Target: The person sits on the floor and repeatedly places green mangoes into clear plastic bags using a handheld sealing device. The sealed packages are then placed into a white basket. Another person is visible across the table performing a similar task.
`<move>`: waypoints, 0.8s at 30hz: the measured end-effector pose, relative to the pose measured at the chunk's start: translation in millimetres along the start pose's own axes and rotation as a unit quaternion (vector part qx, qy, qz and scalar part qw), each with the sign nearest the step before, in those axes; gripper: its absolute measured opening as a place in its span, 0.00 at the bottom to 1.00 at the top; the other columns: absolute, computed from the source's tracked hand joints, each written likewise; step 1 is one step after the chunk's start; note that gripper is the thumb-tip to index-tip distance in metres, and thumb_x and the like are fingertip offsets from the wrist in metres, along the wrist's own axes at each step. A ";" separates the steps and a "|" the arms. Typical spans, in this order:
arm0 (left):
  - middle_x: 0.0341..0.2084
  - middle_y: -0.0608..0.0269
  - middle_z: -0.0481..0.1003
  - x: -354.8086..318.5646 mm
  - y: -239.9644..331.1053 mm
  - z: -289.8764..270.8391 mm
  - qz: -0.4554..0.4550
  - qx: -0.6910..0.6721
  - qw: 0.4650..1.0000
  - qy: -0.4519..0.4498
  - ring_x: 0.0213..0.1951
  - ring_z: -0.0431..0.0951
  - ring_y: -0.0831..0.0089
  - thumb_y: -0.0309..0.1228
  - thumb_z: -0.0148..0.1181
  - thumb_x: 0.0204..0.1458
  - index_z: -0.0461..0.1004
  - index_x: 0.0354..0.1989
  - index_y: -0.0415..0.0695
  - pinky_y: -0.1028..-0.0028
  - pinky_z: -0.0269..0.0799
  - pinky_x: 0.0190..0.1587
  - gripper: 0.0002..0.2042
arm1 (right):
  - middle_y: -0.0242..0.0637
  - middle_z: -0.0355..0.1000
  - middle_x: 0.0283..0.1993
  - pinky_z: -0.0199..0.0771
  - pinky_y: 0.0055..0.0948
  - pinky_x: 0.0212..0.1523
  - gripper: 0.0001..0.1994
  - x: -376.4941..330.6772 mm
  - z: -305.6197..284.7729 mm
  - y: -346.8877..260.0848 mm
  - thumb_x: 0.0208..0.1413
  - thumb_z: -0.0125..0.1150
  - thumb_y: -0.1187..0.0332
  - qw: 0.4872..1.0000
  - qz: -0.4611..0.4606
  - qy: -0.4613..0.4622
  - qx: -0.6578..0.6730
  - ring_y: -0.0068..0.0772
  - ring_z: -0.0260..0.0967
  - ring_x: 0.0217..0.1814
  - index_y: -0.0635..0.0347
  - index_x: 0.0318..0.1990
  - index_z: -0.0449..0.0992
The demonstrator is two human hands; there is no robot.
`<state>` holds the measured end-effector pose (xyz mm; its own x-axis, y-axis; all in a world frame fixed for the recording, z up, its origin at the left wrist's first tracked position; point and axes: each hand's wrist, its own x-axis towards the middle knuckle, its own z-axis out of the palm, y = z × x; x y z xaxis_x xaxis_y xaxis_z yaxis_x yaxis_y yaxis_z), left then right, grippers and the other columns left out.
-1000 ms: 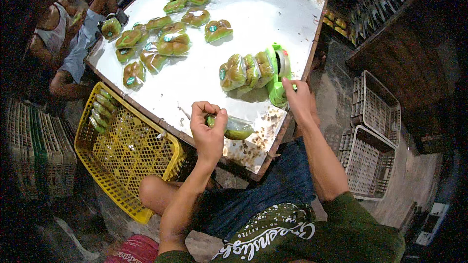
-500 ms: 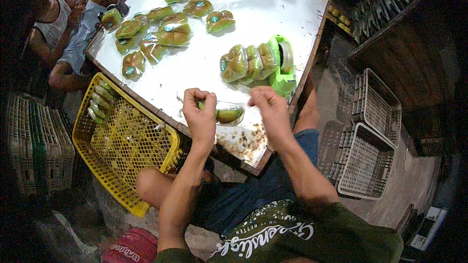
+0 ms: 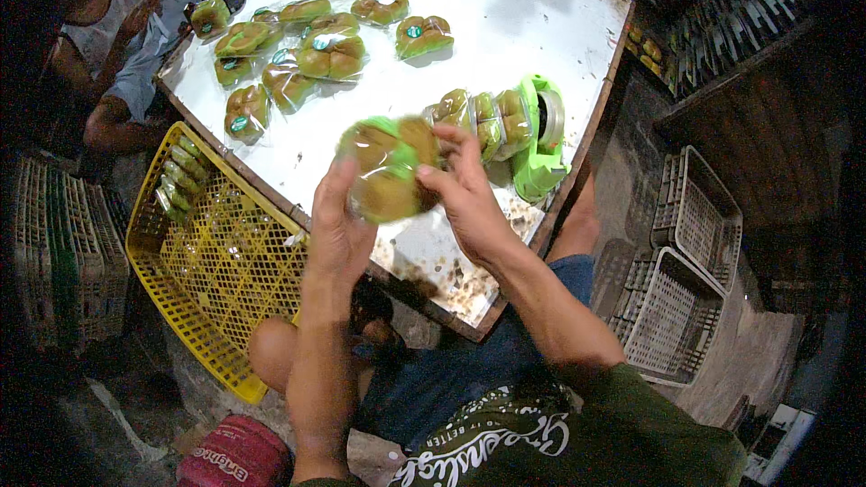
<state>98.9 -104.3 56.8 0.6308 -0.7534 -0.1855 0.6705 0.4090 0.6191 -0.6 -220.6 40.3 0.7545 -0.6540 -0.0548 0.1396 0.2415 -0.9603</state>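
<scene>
Between my hands, above the near part of the table, is a wrapped bread bun point(image 3: 386, 189), brown with green in its creases, in a clear plastic bag and blurred by motion. My left hand point(image 3: 338, 221) holds its left side. My right hand point(image 3: 460, 185) grips its right side, thumb on the face turned to me. Just beyond my right hand, several wrapped buns point(image 3: 487, 122) stand in a row against a bright green tape dispenser point(image 3: 541, 140). More bagged buns point(image 3: 329, 50), some with a round teal sticker, lie across the left and far parts of the table.
The white table point(image 3: 514, 27) has a worn, stained near corner. At its left stands a yellow plastic crate point(image 3: 225, 261) with several packs in one corner. Grey crates point(image 3: 677, 307) stand on the floor at the right. Another person point(image 3: 135, 45) sits at the far left.
The wrapped bun has been lifted off the table and turned face-on between my hands. My right hand has come in from the right and grasped it. The view has shifted slightly.
</scene>
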 end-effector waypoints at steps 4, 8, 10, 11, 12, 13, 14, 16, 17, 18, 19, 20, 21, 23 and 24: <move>0.45 0.56 0.76 55.7 -12.3 -41.0 0.117 0.376 0.918 0.043 0.45 0.77 0.67 0.27 0.59 0.53 0.67 0.56 0.36 0.68 0.72 0.52 0.21 | 0.46 0.68 0.54 0.62 0.37 0.61 0.21 55.9 -41.5 -16.7 0.55 0.61 0.63 0.942 -0.143 -0.041 -0.301 0.39 0.64 0.60 0.63 0.54 0.67; 0.57 0.42 0.68 95.8 -32.1 -21.7 0.023 0.499 0.862 -0.087 0.60 0.68 0.57 0.32 0.65 0.48 0.59 0.64 0.30 0.65 0.61 0.63 0.36 | 0.48 0.74 0.46 0.69 0.39 0.55 0.21 139.4 -90.5 -28.3 0.55 0.62 0.55 0.872 -0.157 -0.020 -0.464 0.45 0.71 0.52 0.65 0.46 0.75; 0.66 0.34 0.55 90.3 -47.4 -21.4 0.092 0.630 0.760 -0.129 0.70 0.52 0.50 0.35 0.66 0.48 0.49 0.69 0.30 0.62 0.48 0.70 0.43 | 0.46 0.75 0.48 0.71 0.41 0.53 0.23 182.1 -105.0 -36.7 0.57 0.61 0.53 0.814 -0.113 -0.069 -0.566 0.41 0.71 0.53 0.67 0.49 0.74; 0.69 0.32 0.44 89.1 -48.0 -21.7 0.047 0.687 0.715 -0.123 0.72 0.42 0.45 0.36 0.67 0.47 0.44 0.69 0.28 0.62 0.42 0.72 0.47 | 0.48 0.75 0.49 0.71 0.43 0.53 0.28 211.4 -106.9 -33.8 0.56 0.59 0.47 0.794 -0.048 -0.077 -0.602 0.44 0.71 0.53 0.67 0.50 0.75; 0.70 0.34 0.44 85.3 -51.4 -22.9 0.077 0.692 0.708 -0.117 0.72 0.43 0.45 0.34 0.67 0.48 0.45 0.69 0.30 0.61 0.44 0.72 0.45 | 0.49 0.75 0.49 0.71 0.45 0.52 0.33 242.4 -109.0 -26.5 0.55 0.57 0.41 0.767 0.019 -0.085 -0.635 0.46 0.72 0.52 0.68 0.51 0.75; 0.70 0.35 0.44 78.3 -53.7 -24.8 0.106 0.697 0.701 -0.108 0.72 0.44 0.45 0.33 0.66 0.49 0.46 0.70 0.32 0.60 0.47 0.71 0.44 | 0.51 0.74 0.52 0.72 0.46 0.51 0.38 268.3 -101.9 -16.6 0.52 0.55 0.36 0.769 0.104 -0.070 -0.627 0.49 0.71 0.53 0.69 0.52 0.75; 0.70 0.37 0.44 74.0 -53.4 -26.9 0.136 0.703 0.692 -0.098 0.71 0.45 0.45 0.31 0.66 0.50 0.47 0.70 0.33 0.59 0.49 0.71 0.43 | 0.53 0.73 0.54 0.72 0.47 0.50 0.44 293.4 -94.0 -2.9 0.50 0.52 0.30 0.764 0.186 -0.055 -0.615 0.51 0.71 0.55 0.70 0.53 0.75; 0.70 0.41 0.46 64.7 -34.5 -18.7 0.071 0.585 0.800 -0.109 0.71 0.49 0.49 0.28 0.64 0.52 0.50 0.70 0.37 0.59 0.56 0.68 0.38 | 0.58 0.70 0.57 0.65 0.46 0.57 0.50 325.6 -87.4 39.1 0.44 0.53 0.27 0.782 0.141 0.019 -0.607 0.52 0.69 0.58 0.76 0.52 0.73; 0.70 0.44 0.47 61.6 -23.8 -16.5 0.041 0.520 0.846 -0.111 0.70 0.51 0.50 0.27 0.63 0.53 0.52 0.69 0.39 0.58 0.60 0.66 0.36 | 0.59 0.69 0.57 0.63 0.46 0.59 0.50 330.5 -69.8 45.8 0.44 0.54 0.28 0.777 0.132 0.044 -0.614 0.52 0.69 0.58 0.78 0.53 0.72; 0.69 0.46 0.49 61.4 -15.6 -18.2 0.066 0.525 0.846 -0.068 0.69 0.53 0.52 0.26 0.62 0.54 0.54 0.68 0.41 0.59 0.62 0.65 0.34 | 0.59 0.69 0.58 0.60 0.46 0.61 0.51 333.7 -53.5 52.0 0.43 0.56 0.29 0.772 0.123 0.070 -0.620 0.52 0.69 0.59 0.79 0.53 0.71; 0.68 0.47 0.51 60.5 -7.5 -19.8 0.092 0.528 0.844 -0.025 0.68 0.55 0.54 0.25 0.61 0.55 0.56 0.68 0.42 0.60 0.64 0.63 0.31 | 0.54 0.70 0.58 0.53 0.46 0.66 0.53 342.3 -37.8 56.2 0.41 0.61 0.33 0.747 0.126 0.112 -0.643 0.52 0.69 0.58 0.75 0.62 0.61; 0.68 0.49 0.53 60.4 -1.2 -21.7 0.117 0.530 0.840 0.014 0.68 0.56 0.55 0.24 0.59 0.56 0.58 0.67 0.43 0.60 0.66 0.62 0.29 | 0.51 0.70 0.58 0.59 0.47 0.63 0.52 348.7 -27.9 57.2 0.41 0.68 0.43 0.777 0.102 0.121 -0.610 0.53 0.71 0.56 0.67 0.67 0.51; 0.65 0.49 0.58 62.8 3.4 -23.2 0.130 0.483 0.864 0.059 0.66 0.60 0.56 0.26 0.60 0.57 0.60 0.65 0.40 0.60 0.66 0.62 0.27 | 0.53 0.70 0.57 0.62 0.47 0.61 0.48 352.0 -27.0 53.9 0.44 0.68 0.49 0.823 0.031 0.102 -0.558 0.54 0.71 0.56 0.64 0.67 0.49; 0.62 0.46 0.63 65.3 17.0 -31.2 0.171 0.508 0.831 0.148 0.64 0.63 0.56 0.32 0.60 0.58 0.61 0.63 0.38 0.60 0.63 0.62 0.26 | 0.55 0.71 0.55 0.68 0.45 0.57 0.42 329.8 2.4 39.4 0.48 0.68 0.60 0.853 -0.155 0.065 -0.494 0.53 0.71 0.56 0.61 0.67 0.48; 0.61 0.44 0.63 67.9 20.1 -34.7 0.196 0.509 0.817 0.190 0.63 0.64 0.55 0.34 0.59 0.59 0.61 0.63 0.37 0.60 0.61 0.63 0.26 | 0.55 0.71 0.54 0.70 0.43 0.55 0.39 310.4 11.1 36.2 0.50 0.67 0.64 0.831 -0.268 0.059 -0.484 0.52 0.71 0.56 0.60 0.66 0.49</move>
<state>168.8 -129.4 30.1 0.9243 -0.3741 0.0758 -0.1618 -0.2042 0.9655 245.7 -406.9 -8.4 0.6735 -0.5617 0.4805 -0.1887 -0.7591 -0.6230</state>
